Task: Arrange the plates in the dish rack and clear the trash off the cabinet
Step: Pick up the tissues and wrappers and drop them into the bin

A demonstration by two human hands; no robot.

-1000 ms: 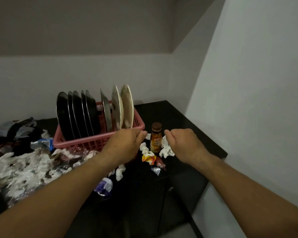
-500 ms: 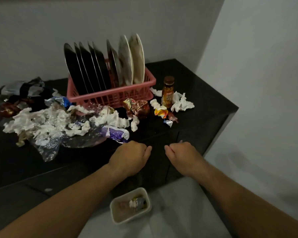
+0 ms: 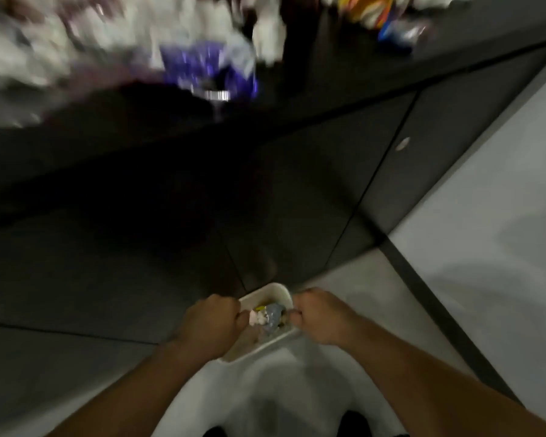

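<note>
Head view, closest at 6 o'clock: the left grip (image 3: 210, 323) and right grip (image 3: 320, 313) are both closed, fingers curled over opposite rims of the small white bin (image 3: 275, 293), which sits low by the pale floor (image 3: 486, 216) and holds a few scraps (image 3: 270, 315). To lift it well, I judge both sides should rise level and clear the dark cabinet doors (image 3: 297, 184). Farther off, from 11 to 1 o'clock and blurred, trash lies on the desk (image 3: 328, 55): white tissue (image 3: 44, 42) and a purple wrapper (image 3: 208, 69); the dish rack is out of view.
</note>
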